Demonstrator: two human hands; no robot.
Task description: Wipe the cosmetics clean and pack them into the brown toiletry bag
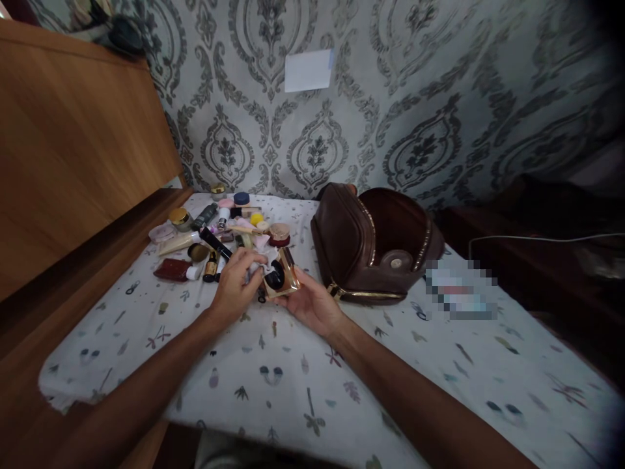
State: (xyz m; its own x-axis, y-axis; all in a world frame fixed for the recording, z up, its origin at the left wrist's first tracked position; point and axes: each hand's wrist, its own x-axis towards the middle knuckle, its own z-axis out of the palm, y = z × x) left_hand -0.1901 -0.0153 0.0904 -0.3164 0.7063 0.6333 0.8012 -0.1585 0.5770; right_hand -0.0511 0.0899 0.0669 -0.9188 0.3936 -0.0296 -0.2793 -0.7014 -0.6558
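Near an open brown leather bag (342, 231), the right hand (315, 305) holds a shiny gold rectangular case (291, 275); whether the grip of the bent-fingered left hand (238, 281) pinches anything, I cannot tell.

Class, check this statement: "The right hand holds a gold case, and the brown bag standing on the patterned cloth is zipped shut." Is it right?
Not quite: the head view shows the brown bag open, its dark inside visible. It does stand on the patterned cloth, and the right hand does hold the gold case.

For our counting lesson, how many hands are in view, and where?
2: the left hand, beside the cosmetics; the right hand, holding a gold-coloured item near the brown bag. No others show.
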